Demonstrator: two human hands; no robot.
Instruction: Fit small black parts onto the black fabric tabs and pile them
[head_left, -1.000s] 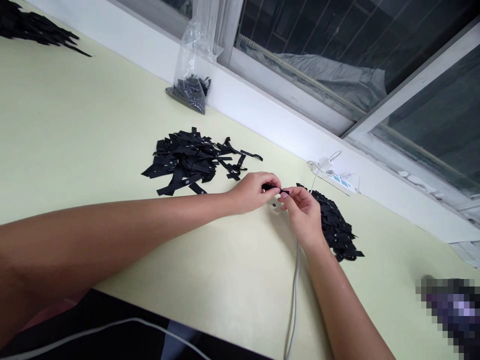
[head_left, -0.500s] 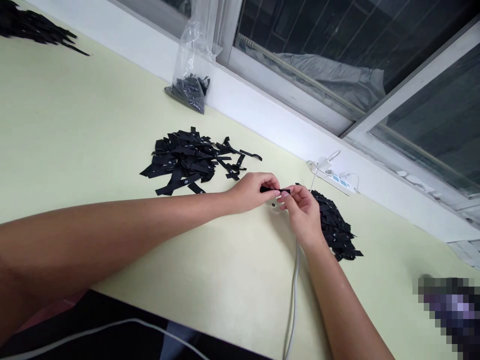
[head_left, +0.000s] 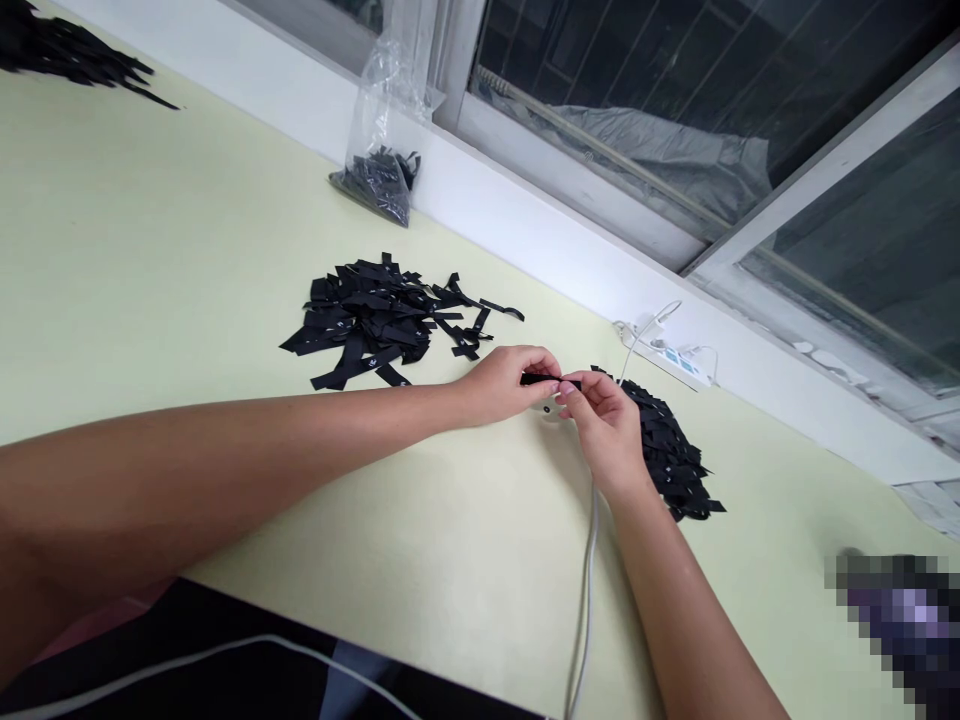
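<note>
Tabletop [head_left: 457, 540], pale yellow-green, spreads beneath both hands [head_left: 501, 388] [head_left: 609, 432], near dark windows [head_left: 877, 250].

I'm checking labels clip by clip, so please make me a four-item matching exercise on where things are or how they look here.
Things:
1. black strip
2. clear bag
3. power strip
4. rightmost black pile

Places and states:
A. standing near the window, black pieces inside
B. on the table, partly hidden by the right hand
C. white with light-blue patches, cords beside it
D. held between the fingers of the left hand and the right hand

Pairs: 1-D, 2-A, 3-C, 4-B
</note>
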